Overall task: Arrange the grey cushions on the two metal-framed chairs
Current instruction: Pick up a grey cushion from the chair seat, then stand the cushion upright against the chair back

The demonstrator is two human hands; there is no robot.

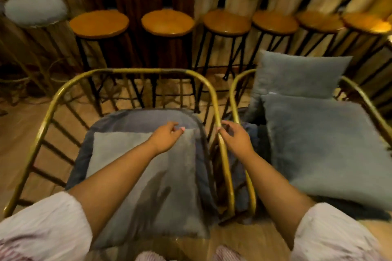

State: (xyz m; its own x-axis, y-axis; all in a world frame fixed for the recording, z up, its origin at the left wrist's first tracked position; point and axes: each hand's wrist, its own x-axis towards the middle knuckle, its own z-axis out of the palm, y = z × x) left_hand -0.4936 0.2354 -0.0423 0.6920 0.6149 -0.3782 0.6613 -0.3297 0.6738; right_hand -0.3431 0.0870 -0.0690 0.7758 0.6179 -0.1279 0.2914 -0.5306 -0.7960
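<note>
**A:** What's the room like on your feed?

**B:** I see a wooden floor [27, 133] and a row of round-topped bar stools [167, 22] along the back. In front of them stand 2 gold metal-framed chairs side by side: the left chair [53, 99] and the right chair [358, 91].

**A:** And the cushions?

**B:** On the left chair, 1 grey cushion [131, 176] lies flat on the darker seat pad [135, 118]. On the right chair, 1 cushion [297, 74] leans upright at the back and another [322, 144] lies flat in front of it, touching it.

**A:** The hands?

**B:** The left hand [167, 136] is over the far right corner of the left cushion, fingers curled; the frame is blurry, so I think it pinches the fabric, but I can't tell for sure. The right hand [235, 139] is closed around the left chair's gold side rail [224, 154].
</note>
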